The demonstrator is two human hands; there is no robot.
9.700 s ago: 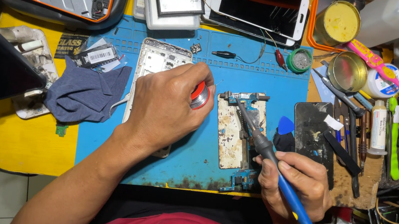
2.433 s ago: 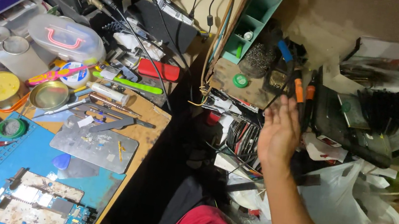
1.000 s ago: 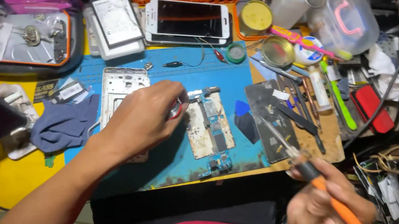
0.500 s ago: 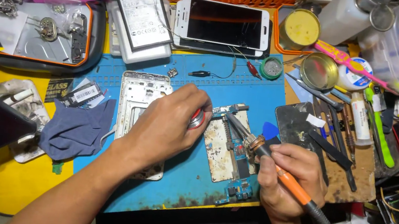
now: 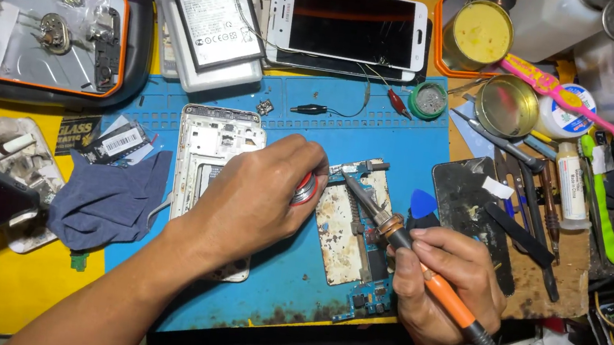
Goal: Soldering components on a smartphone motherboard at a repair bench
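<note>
On the work mat (image 5: 284,288), the circuit board (image 5: 350,234) lies right of the phone frame (image 5: 212,144) — a smartphone (image 5: 350,24) behind both, a cloth (image 5: 110,198) to the left.

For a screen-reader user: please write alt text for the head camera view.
The right hand holds an orange-handled soldering iron with its tip on a circuit board on a blue mat, while the left hand holds a solder spool beside it.
</note>
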